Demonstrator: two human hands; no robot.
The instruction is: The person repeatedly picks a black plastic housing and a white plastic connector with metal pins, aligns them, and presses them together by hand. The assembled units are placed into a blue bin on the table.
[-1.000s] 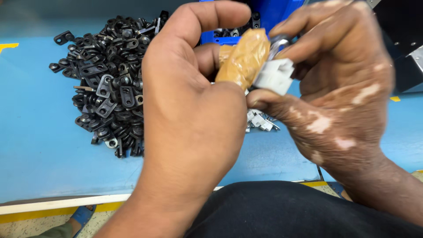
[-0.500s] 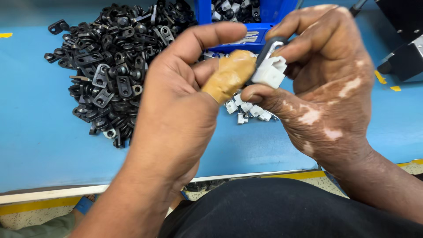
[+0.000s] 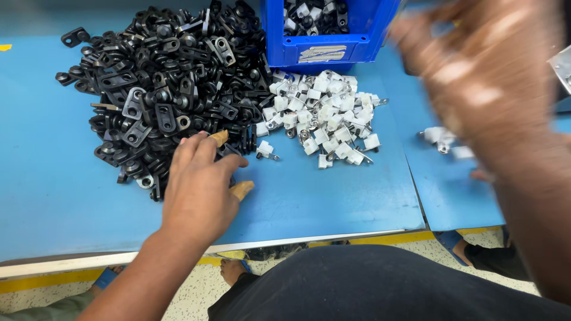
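Observation:
My left hand (image 3: 199, 190) lies palm down at the near edge of a big heap of black plastic clips (image 3: 160, 89) on the blue table (image 3: 53, 202). Its fingers are spread over the clips; tan tape wraps the forefinger tip and the thumb. My right hand (image 3: 488, 77) is raised at the upper right and blurred by motion, so what it holds is not visible. Between the hands lies a smaller pile of white clips with metal pins (image 3: 324, 122).
A blue bin (image 3: 333, 44) holding assembled black and white parts stands at the back, behind the white pile. Three loose white parts (image 3: 443, 139) lie under my right hand. My dark-trousered lap fills the bottom. A sandalled foot (image 3: 476, 249) shows below the table edge.
The hands have separated. My left hand dropped from in front of me onto the black heap. My right hand, which held a white part, swung up and right and is blurred.

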